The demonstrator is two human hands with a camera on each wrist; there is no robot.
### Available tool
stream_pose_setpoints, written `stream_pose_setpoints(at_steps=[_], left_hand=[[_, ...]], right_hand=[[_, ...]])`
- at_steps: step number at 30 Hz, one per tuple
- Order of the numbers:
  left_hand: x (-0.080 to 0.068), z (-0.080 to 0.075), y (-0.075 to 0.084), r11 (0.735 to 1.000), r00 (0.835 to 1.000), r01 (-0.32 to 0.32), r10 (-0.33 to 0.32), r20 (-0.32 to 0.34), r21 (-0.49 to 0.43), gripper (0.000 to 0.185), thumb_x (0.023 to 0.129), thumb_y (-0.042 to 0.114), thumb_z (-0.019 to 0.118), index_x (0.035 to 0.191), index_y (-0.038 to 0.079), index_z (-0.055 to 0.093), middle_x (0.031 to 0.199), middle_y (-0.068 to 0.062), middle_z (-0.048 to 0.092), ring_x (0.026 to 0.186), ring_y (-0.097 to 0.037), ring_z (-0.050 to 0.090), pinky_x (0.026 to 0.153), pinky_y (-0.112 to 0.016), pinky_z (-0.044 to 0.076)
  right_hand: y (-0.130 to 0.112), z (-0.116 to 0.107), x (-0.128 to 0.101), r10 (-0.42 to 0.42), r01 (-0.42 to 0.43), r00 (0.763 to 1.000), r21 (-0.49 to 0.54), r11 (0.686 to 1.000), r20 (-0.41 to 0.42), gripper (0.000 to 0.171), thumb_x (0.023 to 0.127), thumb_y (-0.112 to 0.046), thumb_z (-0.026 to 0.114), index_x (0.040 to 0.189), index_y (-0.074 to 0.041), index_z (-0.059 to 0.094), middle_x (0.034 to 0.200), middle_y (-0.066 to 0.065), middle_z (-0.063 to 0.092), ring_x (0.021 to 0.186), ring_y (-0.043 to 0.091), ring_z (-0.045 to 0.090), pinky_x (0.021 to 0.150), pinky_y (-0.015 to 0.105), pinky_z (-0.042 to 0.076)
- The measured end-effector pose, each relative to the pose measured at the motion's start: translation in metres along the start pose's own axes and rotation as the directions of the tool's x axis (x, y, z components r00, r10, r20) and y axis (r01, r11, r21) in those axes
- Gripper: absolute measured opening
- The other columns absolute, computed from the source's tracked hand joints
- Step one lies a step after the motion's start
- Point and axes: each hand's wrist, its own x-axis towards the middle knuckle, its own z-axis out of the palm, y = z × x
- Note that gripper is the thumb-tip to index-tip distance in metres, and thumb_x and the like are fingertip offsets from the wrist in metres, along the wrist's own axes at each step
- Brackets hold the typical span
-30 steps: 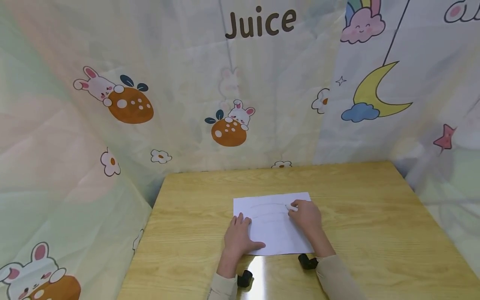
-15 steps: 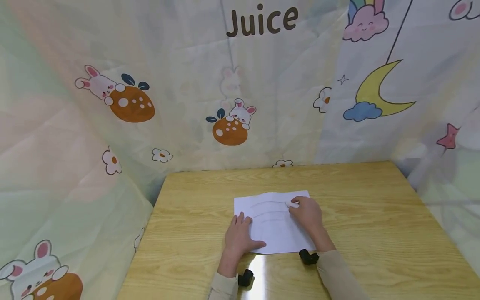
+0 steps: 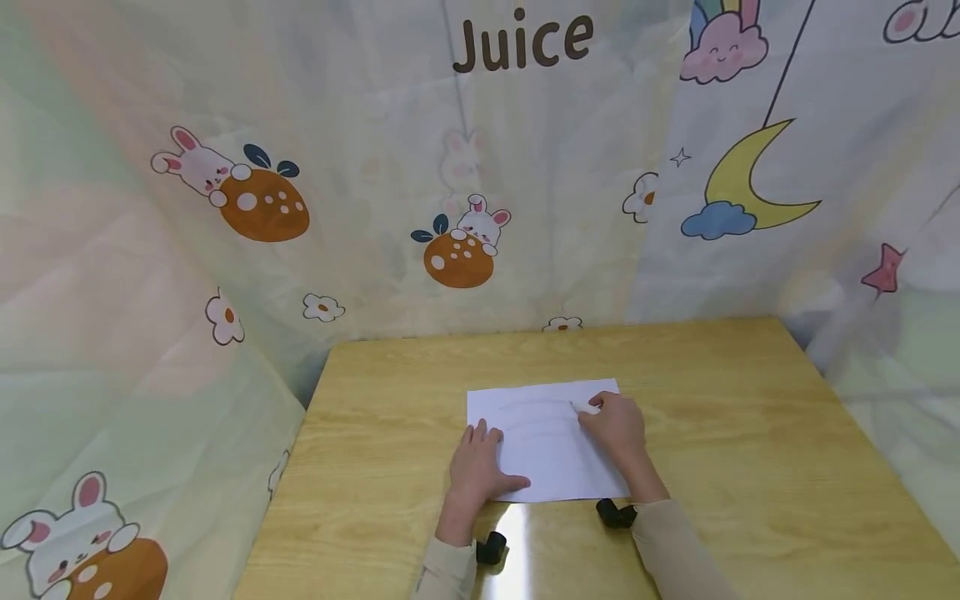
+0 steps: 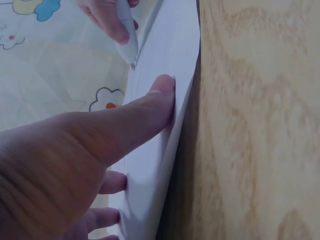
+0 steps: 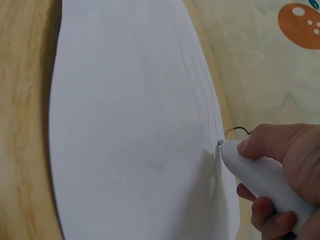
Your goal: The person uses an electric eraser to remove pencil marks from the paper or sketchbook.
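A white sheet of paper (image 3: 555,467) lies on the wooden table, with several long, thin curved lines along its upper part. My left hand (image 3: 477,468) presses on the sheet's left side, fingers spread and thumb stretched along the near edge. In the left wrist view the thumb (image 4: 145,112) lies on the paper, whose near edge lifts from the table. My right hand (image 3: 617,423) grips a thick white utility cutter (image 5: 267,180) near the sheet's upper right. Its short grey tip meets the paper at the end of one line. Part of the cutter's body is hidden in my palm.
The wooden table (image 3: 397,442) surrounds the sheet and ends at a printed cloth backdrop (image 3: 360,167) behind. Black wrist-mounted devices sit at both cuffs, the left device (image 3: 491,548) and the right device (image 3: 617,513).
The sheet's top edge bulged upward half a second ago and now lies straighter. My right fingers have shifted slightly around the cutter, its tip staying near the same spot. My left hand stays in place.
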Motion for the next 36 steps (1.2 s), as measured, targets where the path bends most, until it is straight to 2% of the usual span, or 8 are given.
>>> stream_pose_setpoints(at_steps=[9,12,18,25,28,32,36], left_hand=[[-0.001,0.001,0.001,1.000,1.000,-0.003,0.003,-0.011,-0.004,0.092,0.060,0.065,0.082,0.129,0.008,0.058,0.146,-0.020,0.041,0.135,-0.043,0.034,0.105,-0.048,0.038],[-0.003,0.002,0.000,1.000,1.000,-0.002,0.001,-0.007,-0.012,0.093,0.060,0.065,0.082,0.129,0.008,0.058,0.146,-0.021,0.041,0.135,-0.043,0.034,0.104,-0.049,0.039],[-0.004,0.005,-0.003,1.000,1.000,0.001,-0.002,-0.024,-0.023,0.091,0.059,0.064,0.083,0.127,0.008,0.058,0.145,-0.022,0.041,0.134,-0.043,0.035,0.104,-0.049,0.039],[-0.006,0.006,-0.004,1.000,1.000,0.009,-0.009,-0.010,-0.019,0.092,0.059,0.064,0.082,0.128,0.008,0.058,0.146,-0.021,0.041,0.135,-0.043,0.034,0.104,-0.049,0.039],[-0.006,0.007,-0.004,1.000,1.000,-0.002,0.001,-0.024,-0.029,0.092,0.059,0.064,0.082,0.127,0.008,0.058,0.145,-0.022,0.042,0.134,-0.044,0.035,0.103,-0.050,0.040],[-0.006,0.008,-0.003,1.000,1.000,-0.006,0.005,-0.007,-0.028,0.092,0.060,0.065,0.082,0.128,0.008,0.058,0.146,-0.021,0.041,0.134,-0.044,0.035,0.103,-0.050,0.040],[-0.002,0.008,-0.003,1.000,1.000,-0.004,0.003,-0.018,-0.015,0.092,0.060,0.066,0.081,0.128,0.009,0.058,0.146,-0.020,0.041,0.135,-0.043,0.034,0.103,-0.049,0.039]], right_hand=[[-0.001,0.003,0.005,0.013,-0.013,1.000,0.000,1.000,-0.002,0.026,0.077,-0.019,0.075,0.093,0.002,0.072,0.086,0.015,0.070,0.070,0.025,0.061,0.065,0.043,0.052],[0.002,0.003,0.003,0.028,-0.028,1.000,0.008,1.000,-0.004,0.026,0.077,-0.018,0.075,0.093,0.002,0.071,0.086,0.016,0.070,0.070,0.025,0.061,0.065,0.044,0.052],[0.004,0.002,-0.004,0.004,-0.003,0.999,0.014,1.000,-0.041,0.026,0.077,-0.019,0.074,0.092,0.002,0.072,0.086,0.016,0.070,0.072,0.028,0.063,0.067,0.046,0.053],[0.004,0.008,-0.004,0.007,-0.007,1.000,0.022,1.000,-0.007,0.027,0.078,-0.021,0.076,0.092,0.002,0.072,0.087,0.015,0.071,0.074,0.027,0.063,0.069,0.045,0.053],[0.004,0.008,-0.003,0.013,-0.013,1.000,0.011,1.000,-0.016,0.026,0.077,-0.020,0.075,0.092,0.001,0.072,0.086,0.015,0.070,0.072,0.026,0.062,0.066,0.044,0.053],[0.004,0.004,-0.004,0.039,-0.039,0.999,-0.019,0.999,-0.004,0.025,0.075,-0.019,0.075,0.090,0.001,0.072,0.085,0.014,0.070,0.069,0.026,0.062,0.063,0.044,0.052],[0.003,0.000,0.003,0.010,-0.010,1.000,-0.013,1.000,0.002,0.026,0.077,-0.019,0.074,0.093,0.002,0.071,0.088,0.016,0.070,0.071,0.026,0.062,0.065,0.044,0.052]])
